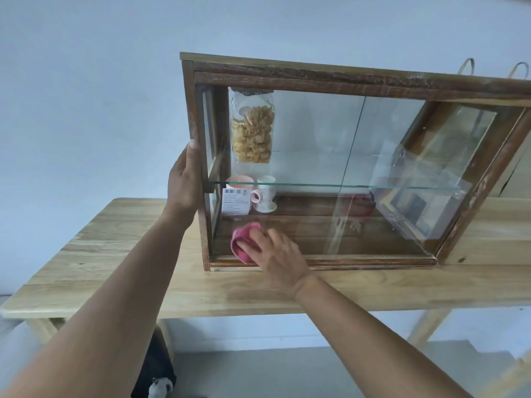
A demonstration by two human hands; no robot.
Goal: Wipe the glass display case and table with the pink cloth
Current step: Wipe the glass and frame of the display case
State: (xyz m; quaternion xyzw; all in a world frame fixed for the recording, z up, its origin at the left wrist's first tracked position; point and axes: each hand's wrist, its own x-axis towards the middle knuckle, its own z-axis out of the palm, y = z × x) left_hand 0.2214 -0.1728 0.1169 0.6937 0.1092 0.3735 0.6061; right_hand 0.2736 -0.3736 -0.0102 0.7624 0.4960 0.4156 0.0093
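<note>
A dark wooden display case with glass panes stands on a light wooden table. My right hand presses a bunched pink cloth against the lower left part of the front glass, fingers spread over it. My left hand lies flat along the case's left front post, fingers straight and pointing up. Inside, a bag of yellow snacks stands on the glass shelf, with a pink mug and a white mug below.
A white wall lies behind the table. Two looped handles stick up behind the case's top right. A dark object sits on the floor under the table. Bare tabletop runs to the left of the case and in front of it.
</note>
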